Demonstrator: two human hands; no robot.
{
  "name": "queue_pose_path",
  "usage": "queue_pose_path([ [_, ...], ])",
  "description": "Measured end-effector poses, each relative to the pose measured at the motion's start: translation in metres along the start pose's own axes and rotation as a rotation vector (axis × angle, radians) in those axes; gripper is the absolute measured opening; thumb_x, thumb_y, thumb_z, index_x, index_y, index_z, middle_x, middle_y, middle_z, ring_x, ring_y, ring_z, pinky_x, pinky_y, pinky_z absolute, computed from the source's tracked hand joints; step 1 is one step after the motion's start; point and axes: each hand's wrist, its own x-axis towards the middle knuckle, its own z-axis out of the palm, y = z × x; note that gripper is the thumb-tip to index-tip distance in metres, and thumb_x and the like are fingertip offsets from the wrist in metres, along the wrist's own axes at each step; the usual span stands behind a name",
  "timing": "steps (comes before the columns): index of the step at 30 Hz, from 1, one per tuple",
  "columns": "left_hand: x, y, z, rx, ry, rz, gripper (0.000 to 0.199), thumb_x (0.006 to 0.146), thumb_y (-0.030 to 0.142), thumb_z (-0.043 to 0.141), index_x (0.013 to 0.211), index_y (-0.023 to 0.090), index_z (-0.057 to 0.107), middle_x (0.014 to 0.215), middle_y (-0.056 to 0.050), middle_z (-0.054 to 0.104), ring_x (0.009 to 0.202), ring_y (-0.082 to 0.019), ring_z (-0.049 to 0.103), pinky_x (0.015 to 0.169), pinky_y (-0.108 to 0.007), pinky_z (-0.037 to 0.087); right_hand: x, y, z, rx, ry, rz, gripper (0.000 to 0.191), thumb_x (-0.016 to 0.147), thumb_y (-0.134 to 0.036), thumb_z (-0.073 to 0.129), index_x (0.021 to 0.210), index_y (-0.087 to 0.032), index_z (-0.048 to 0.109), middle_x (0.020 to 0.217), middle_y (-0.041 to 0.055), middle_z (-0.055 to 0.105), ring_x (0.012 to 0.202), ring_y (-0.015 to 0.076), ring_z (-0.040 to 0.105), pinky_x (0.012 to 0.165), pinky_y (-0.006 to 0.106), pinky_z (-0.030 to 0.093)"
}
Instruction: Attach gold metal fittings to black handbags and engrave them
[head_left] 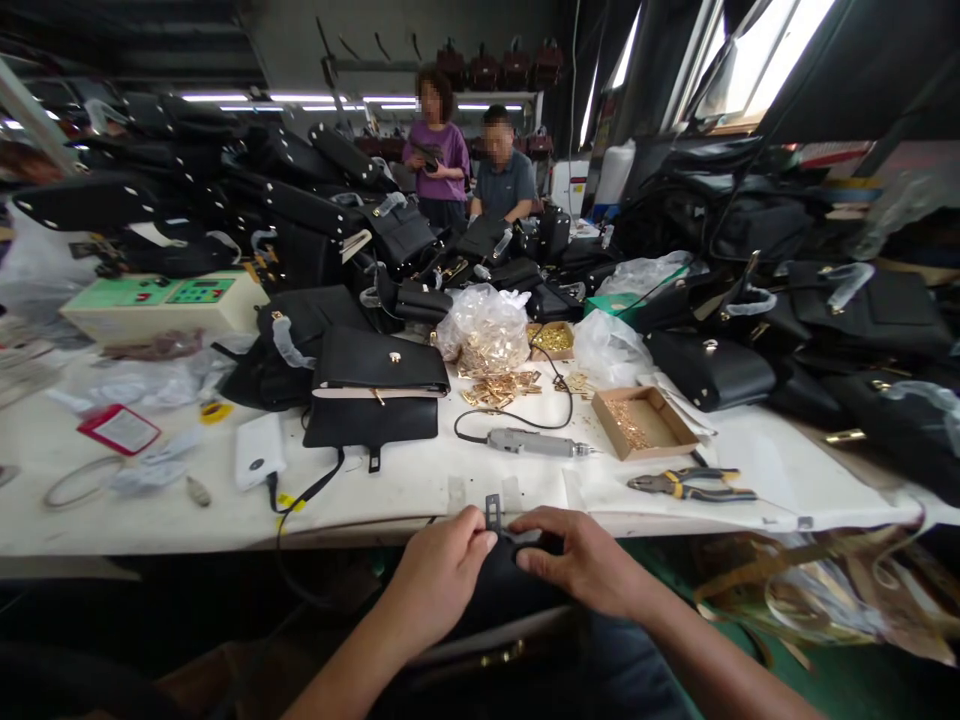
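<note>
A black leather handbag rests at my lap, just below the table's front edge. From its upper edge a small tab with a rectangular cut-out stands up. My left hand is closed, thumb and fingers pinching the bag at the left of the tab's base. On the other side, my right hand grips the bag's edge, thumb on the near face and fingers over the far side. The bag's lower part is dark and hard to make out. Beyond my hands lies a grey electric screwdriver.
Pliers and a cardboard box of small metal parts lie at right. Gold fittings are heaped beside a plastic bag. A black bag and power bank sit at left. Two people work behind piled bags.
</note>
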Motion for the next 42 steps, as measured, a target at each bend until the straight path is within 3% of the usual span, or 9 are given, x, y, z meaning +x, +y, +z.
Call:
queue_pose_path([
  [3, -0.002, -0.005, -0.015, -0.138, -0.08, 0.027, 0.028, 0.102, 0.04, 0.043, 0.081, 0.022, 0.05, 0.08, 0.003, 0.064, 0.078, -0.016, 0.061, 0.068, -0.026, 0.04, 0.008, -0.006, -0.008, 0.087, -0.294, 0.023, 0.041, 0.092, -0.058, 0.066, 0.103, -0.021, 0.079, 0.089, 0.0014, 0.074, 0.079, 0.0188, 0.065, 0.065, 0.026, 0.048],
  [6, 0.002, -0.021, 0.007, -0.035, -0.088, -0.045, 0.021, 0.1, 0.03, 0.044, 0.084, 0.022, 0.054, 0.085, 0.0, 0.067, 0.082, -0.018, 0.063, 0.072, -0.027, 0.042, 0.015, 0.015, 0.007, 0.081, -0.398, 0.077, 0.048, 0.097, -0.059, 0.057, 0.076, -0.019, 0.073, 0.059, -0.0035, 0.054, 0.051, 0.0094, 0.041, 0.046, 0.022, 0.028],
  [9, 0.01, -0.037, 0.044, 0.185, -0.03, -0.089, 0.022, 0.102, 0.024, 0.04, 0.098, 0.021, 0.061, 0.093, -0.005, 0.073, 0.09, -0.023, 0.067, 0.079, -0.033, 0.044, 0.015, 0.044, 0.034, -0.064, -0.271, 0.093, 0.042, 0.097, -0.049, 0.057, 0.07, -0.02, 0.068, 0.054, -0.0039, 0.052, 0.047, 0.0089, 0.038, 0.043, 0.022, 0.026],
  [13, 0.02, -0.044, 0.063, 0.273, 0.073, -0.109, 0.027, 0.105, 0.026, 0.038, 0.102, 0.022, 0.064, 0.093, -0.006, 0.076, 0.092, -0.025, 0.071, 0.077, -0.033, 0.044, 0.008, 0.044, 0.043, -0.484, 0.047, 0.029, 0.02, 0.09, -0.04, 0.067, 0.086, -0.023, 0.076, 0.081, 0.0045, 0.075, 0.073, 0.021, 0.067, 0.065, 0.028, 0.048],
  [17, 0.03, -0.04, 0.052, 0.254, 0.132, -0.171, 0.024, 0.104, 0.03, 0.044, 0.095, 0.022, 0.065, 0.083, -0.003, 0.076, 0.083, -0.023, 0.074, 0.069, -0.03, 0.042, 0.022, 0.006, 0.007, -0.671, 0.228, -0.088, 0.026, 0.094, -0.042, 0.064, 0.108, -0.025, 0.077, 0.097, 0.0091, 0.079, 0.091, 0.0276, 0.073, 0.079, 0.035, 0.052],
  [21, 0.031, -0.04, 0.052, 0.22, 0.16, -0.194, 0.023, 0.102, 0.031, 0.049, 0.091, 0.023, 0.067, 0.082, -0.003, 0.077, 0.084, -0.023, 0.075, 0.069, -0.029, 0.042, 0.088, -0.005, -0.044, -0.691, 0.436, -0.029, 0.028, 0.098, -0.045, 0.058, 0.106, -0.028, 0.078, 0.105, 0.0058, 0.079, 0.092, 0.024, 0.073, 0.078, 0.033, 0.051],
  [28, 0.024, -0.047, 0.055, 0.142, 0.322, -0.16, 0.021, 0.1, 0.028, 0.055, 0.092, 0.025, 0.075, 0.098, -0.005, 0.074, 0.093, -0.022, 0.071, 0.08, -0.031, 0.049, 0.203, 0.04, -0.09, -0.818, 0.406, 0.103, 0.039, 0.087, -0.028, 0.07, 0.126, -0.027, 0.072, 0.122, 0.0068, 0.074, 0.103, 0.0243, 0.07, 0.081, 0.03, 0.049],
  [38, 0.034, -0.06, 0.044, -0.075, 0.402, -0.163, 0.009, 0.091, 0.029, 0.068, 0.087, 0.025, 0.075, 0.094, -0.001, 0.073, 0.098, -0.023, 0.066, 0.089, -0.037, 0.048, 0.225, 0.066, -0.096, -0.847, 0.312, -0.003, 0.023, 0.094, -0.035, 0.066, 0.114, -0.029, 0.077, 0.121, 0.0043, 0.073, 0.102, 0.0217, 0.067, 0.082, 0.027, 0.045],
  [42, 0.032, -0.062, 0.044, -0.14, 0.406, -0.17, 0.008, 0.089, 0.029, 0.069, 0.088, 0.025, 0.076, 0.095, -0.002, 0.075, 0.099, -0.023, 0.067, 0.09, -0.036, 0.048, 0.223, 0.067, -0.102, -0.801, 0.374, -0.057, 0.032, 0.103, -0.039, 0.052, 0.119, -0.025, 0.075, 0.121, 0.0087, 0.073, 0.106, 0.0235, 0.066, 0.087, 0.029, 0.045],
])
